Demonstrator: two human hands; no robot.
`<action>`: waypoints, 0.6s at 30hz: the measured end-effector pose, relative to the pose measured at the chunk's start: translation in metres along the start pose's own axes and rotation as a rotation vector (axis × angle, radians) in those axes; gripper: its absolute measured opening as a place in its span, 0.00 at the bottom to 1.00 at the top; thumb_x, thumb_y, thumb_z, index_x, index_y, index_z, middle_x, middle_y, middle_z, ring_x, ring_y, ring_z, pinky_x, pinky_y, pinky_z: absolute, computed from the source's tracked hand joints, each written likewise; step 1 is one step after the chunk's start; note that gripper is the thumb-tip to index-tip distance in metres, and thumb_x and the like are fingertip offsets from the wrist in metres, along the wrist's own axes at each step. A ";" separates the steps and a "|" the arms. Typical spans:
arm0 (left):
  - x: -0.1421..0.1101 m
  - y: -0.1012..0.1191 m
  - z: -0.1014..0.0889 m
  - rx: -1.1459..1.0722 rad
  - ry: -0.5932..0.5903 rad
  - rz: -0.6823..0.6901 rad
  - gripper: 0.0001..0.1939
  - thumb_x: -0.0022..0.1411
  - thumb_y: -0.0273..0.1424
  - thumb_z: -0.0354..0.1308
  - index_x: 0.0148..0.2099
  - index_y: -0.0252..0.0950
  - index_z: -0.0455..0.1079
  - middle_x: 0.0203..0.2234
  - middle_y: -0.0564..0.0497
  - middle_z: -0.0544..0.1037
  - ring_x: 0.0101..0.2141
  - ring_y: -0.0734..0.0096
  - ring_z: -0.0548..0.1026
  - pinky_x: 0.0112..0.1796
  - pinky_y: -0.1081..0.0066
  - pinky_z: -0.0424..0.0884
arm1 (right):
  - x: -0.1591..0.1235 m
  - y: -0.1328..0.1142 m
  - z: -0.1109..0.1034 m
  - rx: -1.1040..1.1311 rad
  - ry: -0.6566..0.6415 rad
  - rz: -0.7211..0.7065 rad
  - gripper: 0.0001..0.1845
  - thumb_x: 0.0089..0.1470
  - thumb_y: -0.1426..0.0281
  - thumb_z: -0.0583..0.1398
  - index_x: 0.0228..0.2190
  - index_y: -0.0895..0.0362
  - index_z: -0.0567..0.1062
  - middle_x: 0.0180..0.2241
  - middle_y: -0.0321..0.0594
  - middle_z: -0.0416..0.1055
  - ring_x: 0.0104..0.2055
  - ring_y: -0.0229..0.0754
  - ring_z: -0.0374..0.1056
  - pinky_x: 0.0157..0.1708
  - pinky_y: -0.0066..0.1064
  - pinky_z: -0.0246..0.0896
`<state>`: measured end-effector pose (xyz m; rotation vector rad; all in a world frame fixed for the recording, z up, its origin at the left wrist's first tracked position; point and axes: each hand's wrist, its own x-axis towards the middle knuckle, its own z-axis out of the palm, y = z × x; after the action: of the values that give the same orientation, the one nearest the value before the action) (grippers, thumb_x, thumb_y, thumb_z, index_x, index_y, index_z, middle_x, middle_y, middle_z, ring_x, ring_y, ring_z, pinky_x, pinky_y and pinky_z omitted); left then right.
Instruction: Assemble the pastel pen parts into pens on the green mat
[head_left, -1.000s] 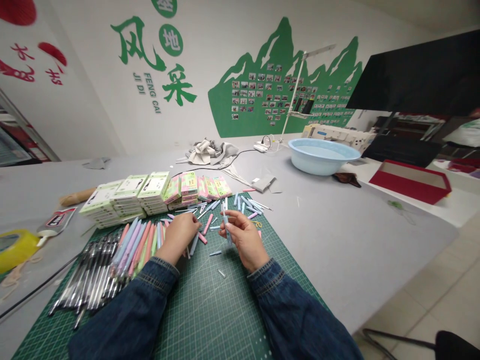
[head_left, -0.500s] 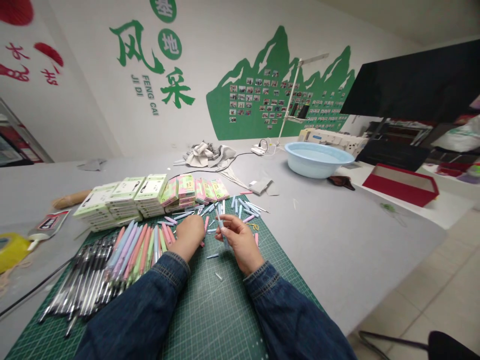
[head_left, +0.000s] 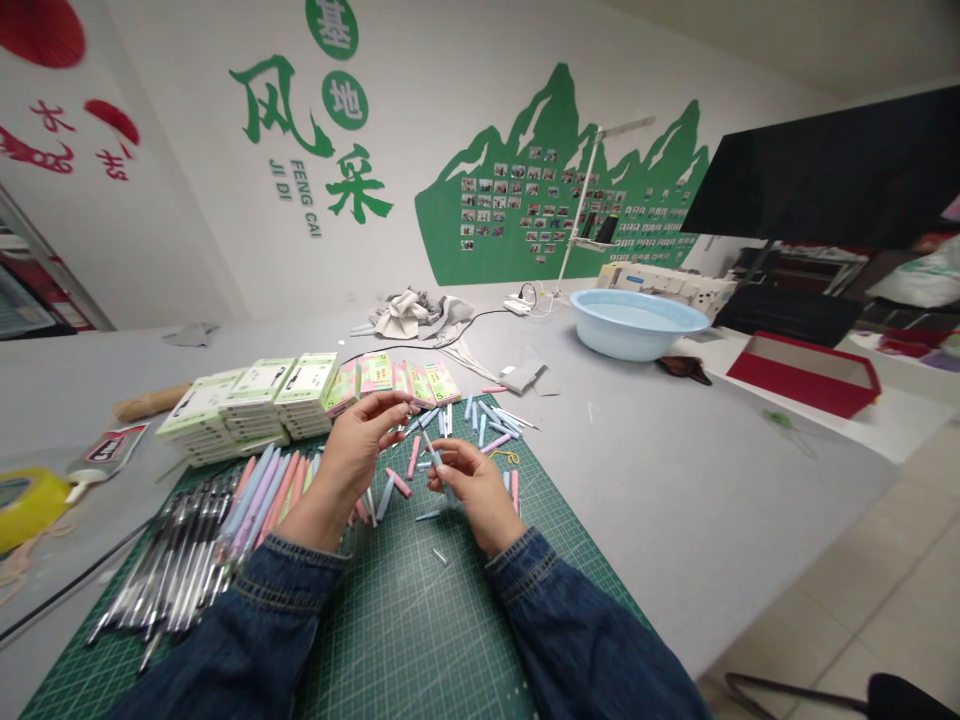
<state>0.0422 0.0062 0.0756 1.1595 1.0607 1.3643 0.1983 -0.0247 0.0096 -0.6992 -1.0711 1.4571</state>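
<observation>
Over the green cutting mat (head_left: 427, 640), my right hand (head_left: 480, 490) grips a light blue pen (head_left: 435, 458), its thin refill end slanting up and to the left. My left hand (head_left: 360, 450) is raised beside it, thumb and fingertips pinched together near the pen's tip; anything between them is too small to make out. Around both hands lie loose blue pen parts (head_left: 386, 497) and pink pen parts (head_left: 414, 457). A small clear piece (head_left: 439, 557) lies on the mat below my right hand. Pastel pens (head_left: 259, 490) lie in a row left of my left wrist.
Black-and-clear pens (head_left: 169, 550) lie at the left. Behind them stand stacked white-green boxes (head_left: 259, 385) and pink-green boxes (head_left: 379, 375). A glue tube (head_left: 109, 450) and yellow tape roll (head_left: 30, 505) lie far left. A blue basin (head_left: 637, 330) stands back right.
My left hand has lifted from the pen parts on the mat and come up toward the pen's tip, fingers pinched. My right hand keeps its hold on the blue pen, almost in place.
</observation>
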 end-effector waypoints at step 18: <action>-0.012 0.002 0.008 0.148 -0.168 0.033 0.21 0.49 0.36 0.64 0.47 0.37 0.69 0.34 0.48 0.76 0.36 0.65 0.75 0.33 0.70 0.71 | 0.000 0.003 -0.002 0.046 -0.043 -0.009 0.16 0.47 0.74 0.61 0.40 0.54 0.75 0.30 0.37 0.71 0.32 0.37 0.67 0.37 0.33 0.63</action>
<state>0.0500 -0.0062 0.0772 1.3806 1.0383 1.2054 0.1988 -0.0240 0.0064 -0.6316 -1.0693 1.4902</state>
